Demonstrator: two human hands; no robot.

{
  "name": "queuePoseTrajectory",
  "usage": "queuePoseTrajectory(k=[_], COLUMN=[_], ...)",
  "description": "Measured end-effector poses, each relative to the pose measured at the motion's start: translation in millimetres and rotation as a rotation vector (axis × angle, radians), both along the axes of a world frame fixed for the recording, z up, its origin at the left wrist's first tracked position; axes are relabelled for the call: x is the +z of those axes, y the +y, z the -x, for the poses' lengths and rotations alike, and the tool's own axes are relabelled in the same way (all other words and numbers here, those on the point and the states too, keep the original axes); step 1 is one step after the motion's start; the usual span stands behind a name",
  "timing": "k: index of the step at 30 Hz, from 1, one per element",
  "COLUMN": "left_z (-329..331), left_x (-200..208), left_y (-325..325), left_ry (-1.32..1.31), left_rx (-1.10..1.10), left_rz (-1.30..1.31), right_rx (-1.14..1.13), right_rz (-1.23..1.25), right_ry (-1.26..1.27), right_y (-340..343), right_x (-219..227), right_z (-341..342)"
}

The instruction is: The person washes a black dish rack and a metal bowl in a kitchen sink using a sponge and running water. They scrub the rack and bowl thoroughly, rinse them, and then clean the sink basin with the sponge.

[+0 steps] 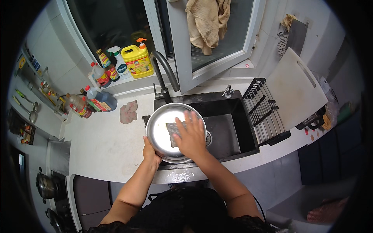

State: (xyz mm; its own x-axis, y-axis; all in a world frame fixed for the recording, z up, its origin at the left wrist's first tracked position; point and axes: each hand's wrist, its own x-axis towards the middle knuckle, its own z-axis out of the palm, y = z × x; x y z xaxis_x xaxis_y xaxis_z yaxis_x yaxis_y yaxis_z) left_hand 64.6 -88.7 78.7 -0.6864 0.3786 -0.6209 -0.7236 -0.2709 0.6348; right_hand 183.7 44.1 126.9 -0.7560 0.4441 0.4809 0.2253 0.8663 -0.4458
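A round, shiny stainless steel basin (157,126) is held over the left side of the dark sink (248,149). My left hand (150,152) grips its near left rim, thumb on top and fingers beneath. Inside the basin lies a grey scrubbing cloth (173,140), pressed against the bottom by my right hand (191,136). The fingers of that hand are stretched out flat, slightly blurred, and cover part of the cloth. Behind the basin rises a dark curved faucet (166,72).
A drying rack (268,112) and a white cutting board (299,93) stand right of the sink. On the counter (105,147) lies a crumpled pinkish rag (128,112). Bottles (101,99) and a yellow jug (138,62) line the back left. The window sash (184,58) opens inward.
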Motion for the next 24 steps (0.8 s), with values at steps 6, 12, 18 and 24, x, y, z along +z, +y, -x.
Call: queuePoseTrajectory(k=[6, 12, 18, 24], left_z=[0.1, 22.0, -1.9, 1.6], left_x=[-1.6, -13.8, -5.6, 8.2], left_y=[11.2, 13.4, 27.9, 26.0], left_ry=[0.000, -0.179, -0.023, -0.096], left_rx=[-0.009, 0.106, -0.013, 0.027], left_rz=[0.065, 0.013, 0.142, 0.098], right_rx=[-0.129, -0.067, -0.067, -0.203], right_rz=[0.503, 0.255, -0.030, 0.397], right_ry=[-0.014, 0.309, -0.191, -0.006], right_y=[79.2, -3.1, -4.3, 63.4], right_x=[-36.6, -40.1, 2.2, -31.4], right_z=[14.2, 4.7, 32.0, 10.0])
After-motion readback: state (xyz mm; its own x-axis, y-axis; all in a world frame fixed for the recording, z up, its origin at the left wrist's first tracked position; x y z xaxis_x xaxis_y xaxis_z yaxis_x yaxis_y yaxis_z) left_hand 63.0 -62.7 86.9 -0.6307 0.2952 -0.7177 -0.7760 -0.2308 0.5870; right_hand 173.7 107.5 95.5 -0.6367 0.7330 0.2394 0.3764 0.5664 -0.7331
